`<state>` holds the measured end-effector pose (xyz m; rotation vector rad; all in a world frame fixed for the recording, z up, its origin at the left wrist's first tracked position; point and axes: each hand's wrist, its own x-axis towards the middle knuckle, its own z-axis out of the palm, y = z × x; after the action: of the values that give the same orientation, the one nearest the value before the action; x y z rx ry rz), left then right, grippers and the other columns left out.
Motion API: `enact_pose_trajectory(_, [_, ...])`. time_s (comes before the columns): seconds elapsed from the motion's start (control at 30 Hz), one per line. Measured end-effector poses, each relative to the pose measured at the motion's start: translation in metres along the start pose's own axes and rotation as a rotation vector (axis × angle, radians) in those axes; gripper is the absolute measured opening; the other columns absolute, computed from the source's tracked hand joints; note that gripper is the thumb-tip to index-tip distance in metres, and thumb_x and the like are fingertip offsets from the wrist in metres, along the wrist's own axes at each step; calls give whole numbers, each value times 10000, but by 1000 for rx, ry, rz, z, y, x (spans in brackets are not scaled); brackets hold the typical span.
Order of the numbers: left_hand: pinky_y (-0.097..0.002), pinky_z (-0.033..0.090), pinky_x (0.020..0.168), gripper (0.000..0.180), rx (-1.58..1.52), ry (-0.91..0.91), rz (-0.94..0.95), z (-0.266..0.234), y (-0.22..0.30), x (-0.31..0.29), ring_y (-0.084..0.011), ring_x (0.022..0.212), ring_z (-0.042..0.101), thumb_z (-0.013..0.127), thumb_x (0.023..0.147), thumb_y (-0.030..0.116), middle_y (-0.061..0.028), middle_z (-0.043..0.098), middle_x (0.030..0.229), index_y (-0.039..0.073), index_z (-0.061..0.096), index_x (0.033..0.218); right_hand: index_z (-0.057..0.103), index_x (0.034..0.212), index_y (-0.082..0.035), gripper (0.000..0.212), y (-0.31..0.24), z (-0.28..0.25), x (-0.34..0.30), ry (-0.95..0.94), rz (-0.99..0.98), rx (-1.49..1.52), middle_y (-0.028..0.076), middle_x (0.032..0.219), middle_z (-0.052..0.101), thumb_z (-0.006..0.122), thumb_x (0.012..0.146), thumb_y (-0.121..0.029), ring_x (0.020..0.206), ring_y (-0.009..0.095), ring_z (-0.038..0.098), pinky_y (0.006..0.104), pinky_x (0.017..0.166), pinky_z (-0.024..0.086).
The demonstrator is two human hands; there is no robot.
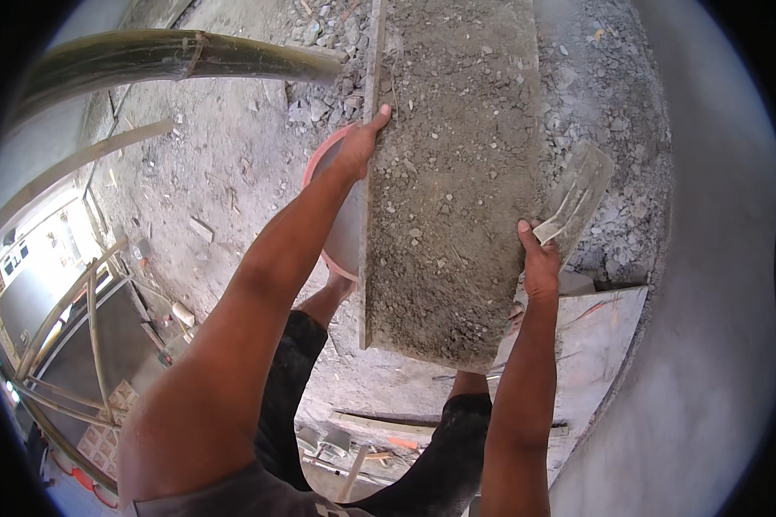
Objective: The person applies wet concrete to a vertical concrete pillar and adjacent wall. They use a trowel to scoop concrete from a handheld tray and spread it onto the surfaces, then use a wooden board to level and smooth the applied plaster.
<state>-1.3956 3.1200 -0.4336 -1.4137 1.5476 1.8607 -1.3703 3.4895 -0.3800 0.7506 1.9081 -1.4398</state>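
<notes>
My left hand [360,148] is closed on the upright plank [376,69] along the left side of a raised surface. That surface [457,155] is covered with crumbly grey-brown dirt or mortar and small stones. Beneath my left forearm, a basin with a pink rim [341,269] stands against the plank, partly hidden. At the right edge of the surface my right hand [539,263] grips a flat, grey-stained hand float [585,185]. Its blade tilts away over the rubble, and my fingers hide part of the handle.
Broken rubble [616,121] lies along a smooth grey wall [724,258] on the right. A thick bamboo pole [181,56] crosses the upper left. A pale board [599,345] lies near my right forearm. Bamboo framing [95,336] stands at the lower left.
</notes>
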Motion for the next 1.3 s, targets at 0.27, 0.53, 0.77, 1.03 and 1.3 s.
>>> enact_pose_trajectory(0.27, [-368,438,940,768,36,33,282,-8,71,-97,-235,1066,569,666,851,543,-165,612,1190,-80,534,1279,542,1265,96,648,-50,-17,-81,114,-142,-60,153,1245,594,725,861,-376,1169,228,537,330,1035,368])
enact_pose_trajectory(0.53, [-320,461,836,623,97,11,625,-28,178,-153,-168,911,580,659,855,528,-92,650,984,-20,625,1147,480,1315,100,713,-110,10,-109,180,-290,-46,164,1264,561,730,862,-389,1157,222,526,318,1032,366])
enact_pose_trajectory(0.77, [-337,452,856,637,111,10,860,-50,175,-138,-182,931,571,632,872,537,-104,635,998,-17,596,1185,462,1330,80,709,-91,43,-97,176,-293,52,111,1250,559,738,861,-374,1129,180,506,291,1000,364])
enact_pose_trajectory(1.03, [-313,451,923,457,343,-260,994,-71,153,-153,-189,1025,598,712,804,175,-99,655,1125,-16,600,1203,561,1244,61,468,-104,7,-140,55,-395,26,113,1282,570,708,831,-104,1157,182,514,313,993,394])
enact_pose_trajectory(1.3, [-336,369,1034,628,492,-506,736,-129,178,-218,-216,1179,516,704,732,34,-112,581,1286,41,528,1335,566,1248,40,438,-184,-20,-232,-3,-406,69,100,1194,608,643,820,-13,1098,200,565,361,978,438])
